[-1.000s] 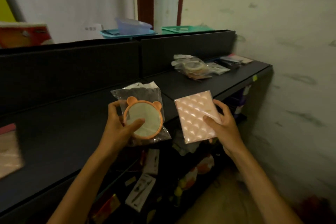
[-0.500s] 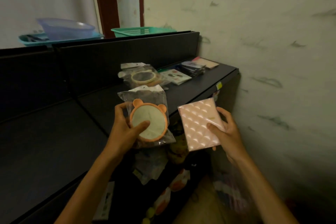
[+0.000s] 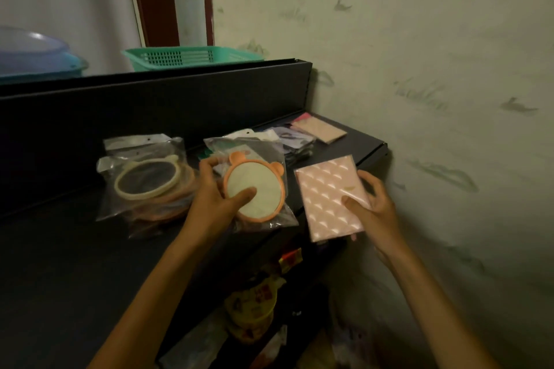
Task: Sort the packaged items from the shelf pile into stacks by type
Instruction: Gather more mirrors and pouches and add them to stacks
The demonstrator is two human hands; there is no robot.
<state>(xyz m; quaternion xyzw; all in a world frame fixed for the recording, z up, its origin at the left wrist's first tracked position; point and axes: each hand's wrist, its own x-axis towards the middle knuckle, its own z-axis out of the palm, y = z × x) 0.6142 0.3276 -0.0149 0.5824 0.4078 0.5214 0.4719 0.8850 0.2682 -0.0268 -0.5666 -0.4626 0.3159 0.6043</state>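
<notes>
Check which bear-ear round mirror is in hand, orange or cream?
The orange-rimmed mirror, gripped by the left hand. The cream-rimmed mirror lies bagged on the shelf.

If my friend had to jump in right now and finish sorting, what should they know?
Left hand grips a bagged orange bear-ear mirror.
Right hand holds a flat pink quilted packet by its right edge.
On the shelf: a stack of bagged round mirrors left of the hands; more flat packets in the back corner.
Done: stacks have been started.
Left: probably add the mirror to the mirror stack, put the pink packet with its own kind.
</notes>
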